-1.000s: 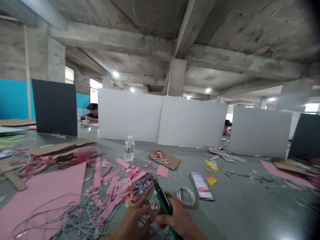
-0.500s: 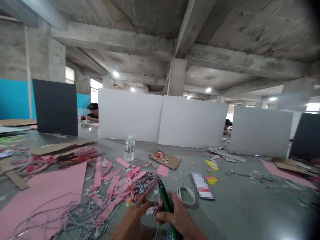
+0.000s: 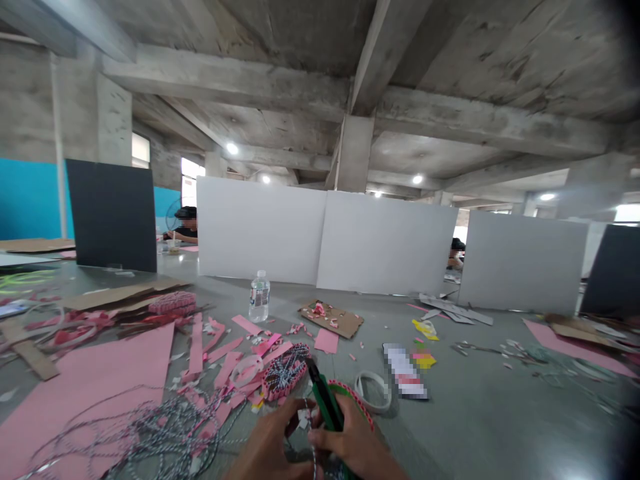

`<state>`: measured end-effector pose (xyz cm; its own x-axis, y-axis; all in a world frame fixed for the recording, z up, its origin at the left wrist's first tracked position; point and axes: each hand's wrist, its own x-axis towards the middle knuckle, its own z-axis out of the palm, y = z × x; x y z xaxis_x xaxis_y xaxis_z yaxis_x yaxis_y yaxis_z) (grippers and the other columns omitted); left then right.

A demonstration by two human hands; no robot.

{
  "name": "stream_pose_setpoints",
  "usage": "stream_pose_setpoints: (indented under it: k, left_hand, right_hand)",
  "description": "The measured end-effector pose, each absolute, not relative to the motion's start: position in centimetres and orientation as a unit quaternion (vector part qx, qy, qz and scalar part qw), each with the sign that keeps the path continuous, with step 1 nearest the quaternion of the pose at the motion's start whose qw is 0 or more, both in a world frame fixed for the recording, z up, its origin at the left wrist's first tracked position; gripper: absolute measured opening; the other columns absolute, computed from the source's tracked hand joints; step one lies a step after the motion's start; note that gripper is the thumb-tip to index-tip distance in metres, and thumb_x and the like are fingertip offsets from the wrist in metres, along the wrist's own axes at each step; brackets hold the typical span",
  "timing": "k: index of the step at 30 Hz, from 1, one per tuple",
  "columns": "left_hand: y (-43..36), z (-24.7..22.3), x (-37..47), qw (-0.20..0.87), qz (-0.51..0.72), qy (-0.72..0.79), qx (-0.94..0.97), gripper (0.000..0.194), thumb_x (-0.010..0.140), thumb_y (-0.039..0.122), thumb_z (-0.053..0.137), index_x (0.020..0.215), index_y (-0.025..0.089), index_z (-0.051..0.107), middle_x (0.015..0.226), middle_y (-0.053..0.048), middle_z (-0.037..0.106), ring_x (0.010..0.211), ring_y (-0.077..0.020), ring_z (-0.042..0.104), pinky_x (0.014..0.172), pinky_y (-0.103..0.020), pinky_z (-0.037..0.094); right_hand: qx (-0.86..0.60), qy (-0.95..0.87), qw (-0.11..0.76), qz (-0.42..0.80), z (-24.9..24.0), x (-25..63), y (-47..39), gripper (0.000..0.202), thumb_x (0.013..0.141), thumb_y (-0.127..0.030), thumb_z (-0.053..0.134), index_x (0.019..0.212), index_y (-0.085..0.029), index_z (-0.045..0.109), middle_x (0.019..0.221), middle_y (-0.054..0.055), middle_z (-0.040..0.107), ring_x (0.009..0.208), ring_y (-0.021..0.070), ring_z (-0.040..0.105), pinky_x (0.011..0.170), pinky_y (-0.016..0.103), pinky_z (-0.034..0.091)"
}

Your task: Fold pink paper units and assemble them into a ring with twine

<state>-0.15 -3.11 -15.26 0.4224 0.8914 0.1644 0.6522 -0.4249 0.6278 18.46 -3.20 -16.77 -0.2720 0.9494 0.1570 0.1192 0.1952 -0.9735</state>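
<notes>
My right hand [image 3: 357, 437] is wrapped around a green utility knife [image 3: 325, 399], its dark tip pointing up and away to the left. My left hand [image 3: 270, 440] is curled close beside it, with a grey-and-white twisted cord [image 3: 315, 455] running between the two hands; the fingertips seem to pinch it. Behind my right fingers shows the curved pink edge of a rimmed piece [image 3: 363, 405], mostly hidden by that hand. Just beyond the knife tip lies an oval pink-rimmed piece laced with the same cord [image 3: 285, 375].
A cord tangle [image 3: 170, 427] lies left, partly over a pink sheet [image 3: 115, 373]. Pink strips [image 3: 196, 343] are scattered about. Further off are a water bottle [image 3: 259, 297], a cardboard piece [image 3: 345, 323], a white band roll [image 3: 375, 393] and a blurred phone-like rectangle [image 3: 404, 371]. White panels [image 3: 385, 243] stand behind.
The knife has shifted slightly left, its tip now at the laced oval piece. My right hand has moved a little, and more of the pink edge behind it shows.
</notes>
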Motion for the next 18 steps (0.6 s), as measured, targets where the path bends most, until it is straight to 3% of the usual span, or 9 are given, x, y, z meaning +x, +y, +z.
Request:
stream_pose_setpoints:
  k: [4, 7, 11, 15, 18]
  left_hand:
    - [-3.2, -15.8, 0.1, 0.269, 0.258, 0.47, 0.8, 0.057, 0.055, 0.026, 0.078, 0.109, 0.022, 0.062, 0.094, 0.001, 0.065, 0.086, -0.0203, 0.06, 0.078, -0.026, 0.047]
    - [-2.9, -16.9, 0.0, 0.294, 0.285, 0.456, 0.79, 0.061, 0.052, 0.028, 0.079, 0.11, 0.021, 0.059, 0.099, -0.001, 0.065, 0.091, -0.0222, 0.06, 0.086, -0.029, 0.049]
    - [-2.1, -17.9, -0.5, 0.293, 0.318, 0.455, 0.779, 0.068, 0.051, 0.022, 0.076, 0.116, 0.021, 0.056, 0.101, -0.001, 0.063, 0.094, -0.0229, 0.059, 0.089, -0.031, 0.049]
    - [-1.3, -18.4, -1.2, 0.316, 0.328, 0.453, 0.766, 0.086, 0.046, 0.011, 0.076, 0.127, 0.026, 0.049, 0.114, 0.001, 0.06, 0.106, -0.0228, 0.056, 0.098, -0.027, 0.045]
    - [-0.9, -18.8, -1.4, 0.301, 0.316, 0.457, 0.775, 0.085, 0.046, 0.007, 0.073, 0.124, 0.03, 0.049, 0.109, 0.004, 0.059, 0.102, -0.0208, 0.055, 0.097, -0.026, 0.044]
  right_hand:
    - [-0.428, -0.638, 0.436, 0.468, -16.3, 18.4, -3.7, 0.021, 0.066, -0.024, 0.07, 0.086, -0.026, 0.064, 0.083, 0.004, 0.068, 0.076, 0.0238, 0.067, 0.067, 0.03, 0.049]
    - [-0.417, -0.639, 0.435, 0.478, -16.7, 18.2, -3.6, 0.019, 0.068, -0.027, 0.071, 0.084, -0.026, 0.062, 0.081, 0.003, 0.066, 0.067, 0.0202, 0.065, 0.061, 0.028, 0.049]
    - [-0.424, -0.615, 0.434, 0.504, -17.6, 17.7, -3.0, 0.033, 0.076, -0.05, 0.072, 0.092, -0.024, 0.059, 0.064, -0.004, 0.056, 0.044, 0.0124, 0.051, 0.046, 0.024, 0.043]
    - [-0.427, -0.582, 0.447, 0.528, -17.3, 17.6, -3.2, 0.053, 0.085, -0.077, 0.049, 0.092, -0.025, 0.056, 0.055, -0.006, 0.045, 0.036, 0.0112, 0.039, 0.037, 0.023, 0.034]
    - [-0.42, -0.602, 0.462, 0.497, -16.2, 18.8, -3.8, 0.051, 0.092, -0.075, 0.036, 0.091, -0.029, 0.058, 0.064, -0.002, 0.053, 0.043, 0.0152, 0.045, 0.042, 0.027, 0.039]
